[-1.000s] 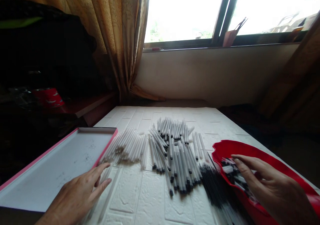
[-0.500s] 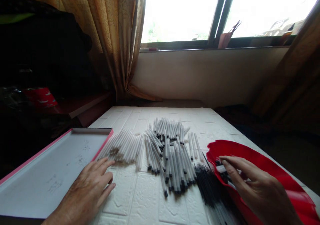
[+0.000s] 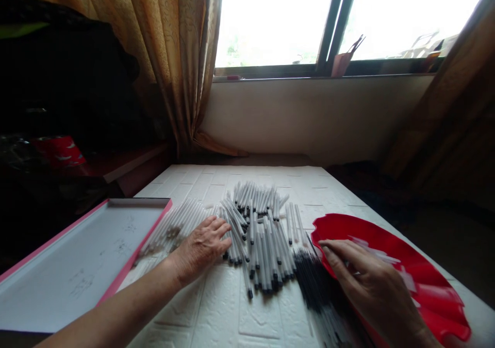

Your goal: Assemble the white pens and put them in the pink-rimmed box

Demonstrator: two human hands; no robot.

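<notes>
Table [image 3: 216, 301], white, brick-patterned; bore clear tubes [image 3: 162, 229] at left, black-ended tubes [image 3: 266, 255] centrally, slim black rods [image 3: 311, 281], scalloped red bowl [image 3: 348, 223] at right, pink-edged tray [image 3: 46, 286] far left.

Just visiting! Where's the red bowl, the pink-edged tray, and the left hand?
Red bowl [image 3: 433, 291], head view, on its inner wall.
Pink-edged tray [image 3: 77, 255], head view, on its white floor.
Left hand [image 3: 201, 246], head view, on its back.

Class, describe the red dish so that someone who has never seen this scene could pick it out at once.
Start at the white brick-patterned tabletop below the window. On its right side, beside the bundle of thin black rods, the right hand is over the red dish. Its red colour and wavy rim set it apart from the rods and the pink-edged tray at left.
</notes>
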